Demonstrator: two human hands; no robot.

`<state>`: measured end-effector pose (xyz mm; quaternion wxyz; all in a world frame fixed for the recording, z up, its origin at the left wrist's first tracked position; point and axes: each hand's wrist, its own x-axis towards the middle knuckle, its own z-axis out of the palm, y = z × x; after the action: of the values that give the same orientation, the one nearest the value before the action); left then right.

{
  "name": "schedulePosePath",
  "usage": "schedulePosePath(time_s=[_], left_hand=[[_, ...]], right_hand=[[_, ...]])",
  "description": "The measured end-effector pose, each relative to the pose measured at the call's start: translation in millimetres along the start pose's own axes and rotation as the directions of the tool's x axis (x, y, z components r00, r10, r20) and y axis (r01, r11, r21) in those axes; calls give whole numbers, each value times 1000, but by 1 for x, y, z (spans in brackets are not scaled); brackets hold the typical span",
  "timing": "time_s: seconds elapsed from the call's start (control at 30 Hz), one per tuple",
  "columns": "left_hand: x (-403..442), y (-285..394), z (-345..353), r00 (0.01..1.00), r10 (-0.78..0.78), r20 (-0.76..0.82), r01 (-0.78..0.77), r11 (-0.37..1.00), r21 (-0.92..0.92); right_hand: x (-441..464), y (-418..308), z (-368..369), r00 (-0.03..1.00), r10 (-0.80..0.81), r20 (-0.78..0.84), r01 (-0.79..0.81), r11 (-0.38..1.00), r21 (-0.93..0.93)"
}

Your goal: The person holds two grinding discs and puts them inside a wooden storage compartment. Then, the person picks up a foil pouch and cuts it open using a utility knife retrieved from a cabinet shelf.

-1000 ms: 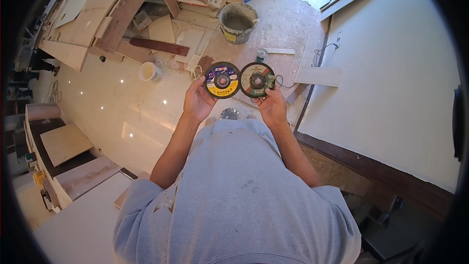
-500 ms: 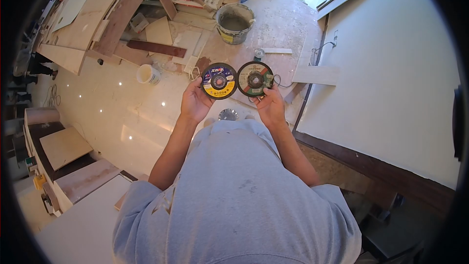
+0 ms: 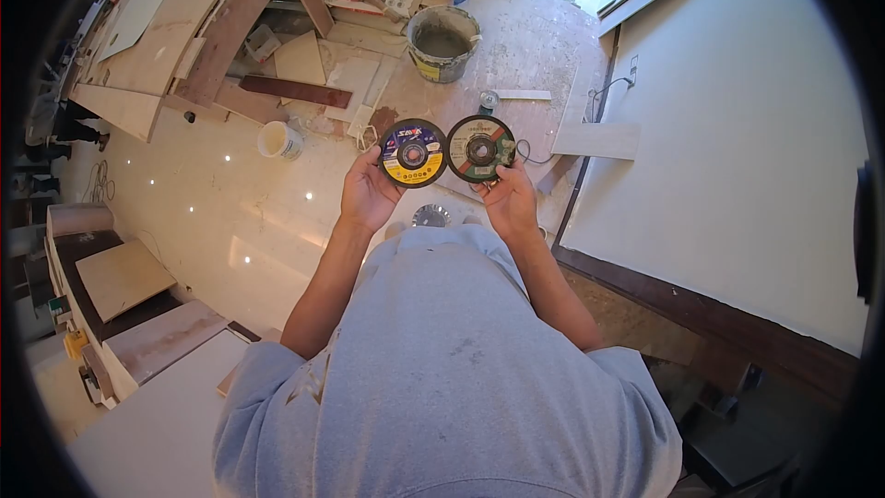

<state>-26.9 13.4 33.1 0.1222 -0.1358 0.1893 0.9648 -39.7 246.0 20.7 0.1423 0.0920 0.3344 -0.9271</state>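
Note:
My left hand [image 3: 371, 192] grips a grinding disc with a purple and yellow label [image 3: 412, 166] by its lower left edge. In my right hand [image 3: 510, 205] is a second grinding disc, with a green, beige and red label [image 3: 470, 159], pinched at its lower right. The two discs are held up side by side, faces toward me, their rims touching or nearly so. Below them, near my feet, a toothed metal saw blade [image 3: 430, 216] lies on the floor. Just behind the right disc, the head of an angle grinder [image 3: 488, 100] partly shows.
A mortar bucket [image 3: 443, 48] stands ahead and a small white tub [image 3: 279, 141] to the left. Boards and a wooden structure [image 3: 230, 23] fill the upper left. On the right is a large white panel [image 3: 728, 148] with a loose strip [image 3: 597, 141] at its edge.

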Motion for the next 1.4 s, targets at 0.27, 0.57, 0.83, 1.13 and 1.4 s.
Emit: schedulePosePath(time_s=[0.27, 0.57, 0.83, 1.13, 1.4], left_hand=[[-1, 0, 0, 1000, -1, -1, 1, 1000, -18], [0, -1, -4, 1000, -2, -1, 2, 1000, -19], [-1, 0, -2, 1000, -12, 11, 12, 999, -29], [-1, 0, -3, 1000, -13, 13, 13, 1000, -17], [-1, -2, -2, 1000, -16, 5, 16, 1000, -22]], right_hand=[[1, 1, -1, 1000, -4, 10, 4, 1000, 3], [-2, -1, 6, 1000, 0, 0, 0, 1000, 17], [-2, 1, 0, 1000, 3, 10, -3, 1000, 22], [-2, 2, -4, 1000, 10, 8, -10, 1000, 27], [-2, 1, -2, 1000, 3, 29, -5, 999, 52]])
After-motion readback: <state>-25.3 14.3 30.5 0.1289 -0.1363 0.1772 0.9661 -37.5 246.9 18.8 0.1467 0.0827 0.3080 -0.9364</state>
